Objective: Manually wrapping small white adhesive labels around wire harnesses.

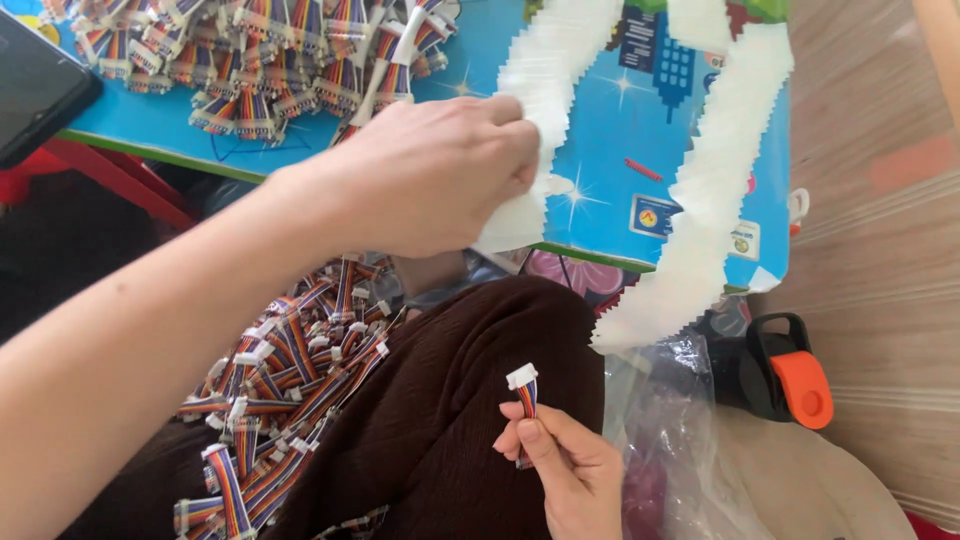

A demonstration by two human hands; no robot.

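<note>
My left hand (430,175) reaches over the front edge of the blue table (600,130) and pinches the end of a white strip of zigzag-edged labels (545,90). My right hand (565,470) is low over my lap and holds a short rainbow ribbon cable with a white connector (524,385) upright between thumb and fingers. A heap of the same cables (280,390) lies in my lap on the dark brown fabric (460,400). A second pile of cables (270,60) sits at the table's back left.
A second white label strip (700,200) hangs over the table's right front edge. A dark phone (35,85) lies at the left edge. A clear plastic bag (670,440) and a black bottle with an orange cap (785,375) rest on the wooden floor at right.
</note>
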